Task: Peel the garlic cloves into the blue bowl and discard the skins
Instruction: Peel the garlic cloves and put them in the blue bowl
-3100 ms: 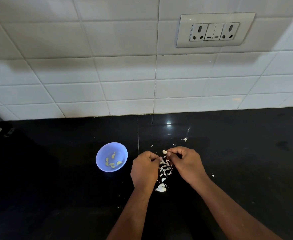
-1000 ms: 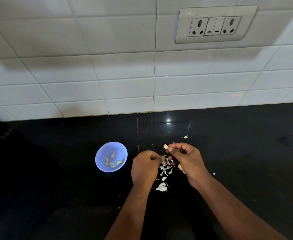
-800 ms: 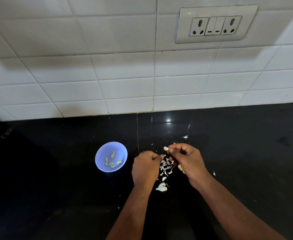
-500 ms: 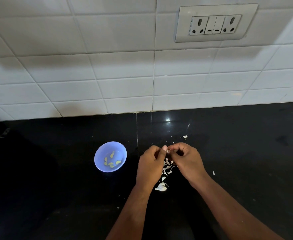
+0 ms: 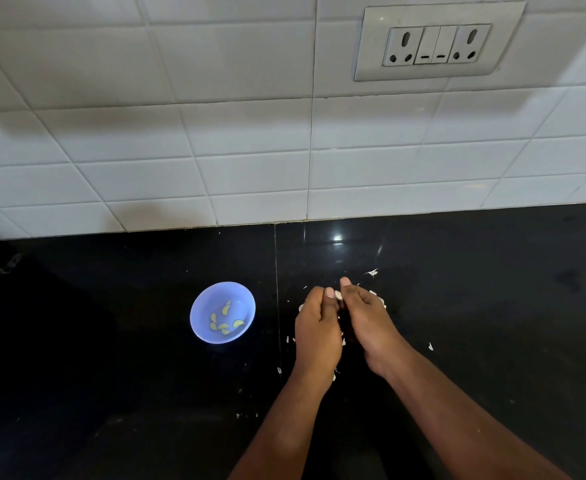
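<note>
Both hands [image 5: 345, 320] pinch garlic clove [image 5: 338, 294]

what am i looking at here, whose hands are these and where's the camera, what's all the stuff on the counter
There is no machine here: a person wears a camera on the head, looking forward and down at their own two bare hands. The left hand and right hand meet over a black counter and pinch a small garlic clove between their fingertips. Left of them stands a blue bowl holding a few peeled cloves. White garlic skins lie scattered around the hands. Behind is a white tiled wall with a socket panel.
</note>
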A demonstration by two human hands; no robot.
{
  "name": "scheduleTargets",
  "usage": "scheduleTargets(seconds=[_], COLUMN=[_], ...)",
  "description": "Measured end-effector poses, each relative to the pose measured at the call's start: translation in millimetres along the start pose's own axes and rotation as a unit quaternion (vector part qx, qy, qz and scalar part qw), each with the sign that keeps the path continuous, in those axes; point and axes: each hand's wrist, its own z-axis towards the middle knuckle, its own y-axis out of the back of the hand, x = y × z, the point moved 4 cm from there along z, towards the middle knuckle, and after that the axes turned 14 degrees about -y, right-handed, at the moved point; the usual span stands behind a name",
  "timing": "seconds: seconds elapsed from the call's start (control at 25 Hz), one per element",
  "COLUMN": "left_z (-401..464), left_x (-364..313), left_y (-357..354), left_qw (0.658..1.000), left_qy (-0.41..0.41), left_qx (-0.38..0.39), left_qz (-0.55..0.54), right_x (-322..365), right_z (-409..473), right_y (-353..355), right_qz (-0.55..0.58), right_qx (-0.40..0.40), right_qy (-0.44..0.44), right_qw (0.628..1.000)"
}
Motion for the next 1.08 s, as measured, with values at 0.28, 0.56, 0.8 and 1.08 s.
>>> scheduleTargets(seconds=[0.28,0.56,0.8,1.08], left_z=[4.7,12.0,6.2,2.4], left_x=[13.6,9.8,0.8,-1.5], left_y=[15.8,29.2,24.2,25.5], left_qw=[0.985,0.989,0.992,0.992], left_qy=[0.056,0.014,0.086,0.079], left_qx=[0.064,0.031,0.031,0.002], left_qz=[0.150,0.142,-0.090,-0.102], right_x=[3.9,-4.6,0.2,-2.3], right_z=[-1.9,0.6,-1.0,-1.1], right_y=[7.0,18.9,20.5,20.4], right_qz=[0.023,0.047,0.076,0.076], right_qx=[-0.031,-0.015,0.019,0.038], right_qy=[0.022,0.034,0.044,0.058], right_qw=[0.999,0.998,0.996,0.995])
